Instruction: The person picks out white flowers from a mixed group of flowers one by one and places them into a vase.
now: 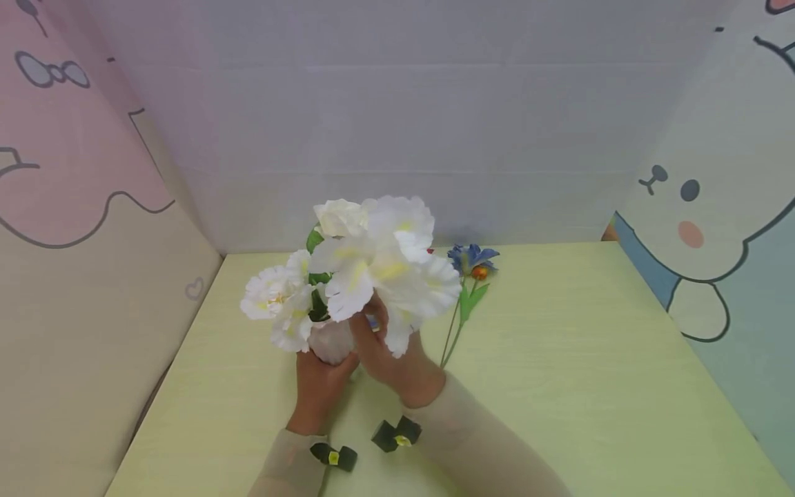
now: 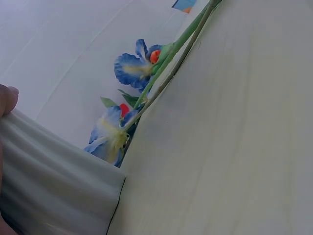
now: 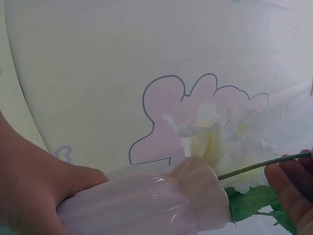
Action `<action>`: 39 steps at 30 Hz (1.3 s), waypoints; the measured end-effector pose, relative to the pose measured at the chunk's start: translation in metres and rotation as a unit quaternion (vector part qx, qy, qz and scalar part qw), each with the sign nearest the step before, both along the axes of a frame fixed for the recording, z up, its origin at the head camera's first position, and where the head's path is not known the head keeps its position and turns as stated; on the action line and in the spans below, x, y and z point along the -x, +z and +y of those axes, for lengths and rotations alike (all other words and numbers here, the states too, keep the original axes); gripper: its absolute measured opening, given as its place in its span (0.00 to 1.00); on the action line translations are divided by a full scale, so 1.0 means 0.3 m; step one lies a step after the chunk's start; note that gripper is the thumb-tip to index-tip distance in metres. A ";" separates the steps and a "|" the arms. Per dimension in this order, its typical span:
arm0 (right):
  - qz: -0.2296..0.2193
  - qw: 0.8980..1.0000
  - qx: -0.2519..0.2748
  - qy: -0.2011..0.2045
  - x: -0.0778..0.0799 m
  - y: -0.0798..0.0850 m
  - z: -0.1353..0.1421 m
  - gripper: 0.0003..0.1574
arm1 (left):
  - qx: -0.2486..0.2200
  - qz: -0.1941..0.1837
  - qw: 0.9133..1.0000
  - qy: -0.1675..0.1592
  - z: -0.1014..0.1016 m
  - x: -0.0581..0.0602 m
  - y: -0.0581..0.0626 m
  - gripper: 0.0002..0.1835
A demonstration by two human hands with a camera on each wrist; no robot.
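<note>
A pale, fluted vase [image 1: 332, 342] with a ruffled mouth stands on the table, gripped low on its side by my left hand [image 1: 318, 386]. Above the vase mouth, my right hand [image 1: 397, 362] pinches a thin green stem [image 3: 264, 164] that reaches the rim. Large white artificial flowers [image 1: 397, 266] with yellow centres spread over the vase and partly cover the right fingers. More white blooms [image 1: 276, 300] lean out on the left. Green leaves [image 3: 252, 200] show at the rim in the right wrist view.
Right of the vase lie artificial flowers on long stems: a blue flower [image 1: 468, 257] with an orange bud [image 1: 480, 273], and another blue flower [image 2: 110, 134] beside it. The light yellow table [image 1: 590, 386] meets a pale back wall [image 1: 397, 117] and cartoon-printed side panels [image 1: 708, 207].
</note>
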State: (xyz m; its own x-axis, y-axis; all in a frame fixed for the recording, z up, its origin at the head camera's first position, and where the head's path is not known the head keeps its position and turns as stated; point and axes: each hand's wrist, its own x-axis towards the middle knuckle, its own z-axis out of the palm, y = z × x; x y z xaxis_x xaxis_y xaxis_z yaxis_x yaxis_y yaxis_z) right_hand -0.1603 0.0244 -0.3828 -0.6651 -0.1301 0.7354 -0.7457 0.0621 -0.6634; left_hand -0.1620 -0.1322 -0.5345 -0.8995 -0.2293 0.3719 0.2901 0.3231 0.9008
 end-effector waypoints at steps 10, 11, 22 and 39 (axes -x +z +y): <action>0.103 0.994 -0.028 -0.028 0.017 -0.003 -0.017 0.06 | 0.013 0.026 1.000 -0.007 -0.009 0.007 -0.015 0.39; 0.106 0.993 -0.035 -0.031 0.018 -0.002 -0.017 0.06 | 0.016 0.028 0.999 -0.007 -0.009 0.007 -0.013 0.39; 0.129 0.982 -0.120 -0.068 0.031 -0.012 -0.029 0.09 | 0.007 -0.004 1.000 -0.010 -0.007 -0.009 0.009 0.35; 0.239 0.933 -0.214 -0.161 0.039 -0.039 -0.016 0.16 | 0.073 -0.023 0.997 0.013 -0.002 -0.028 0.034 0.31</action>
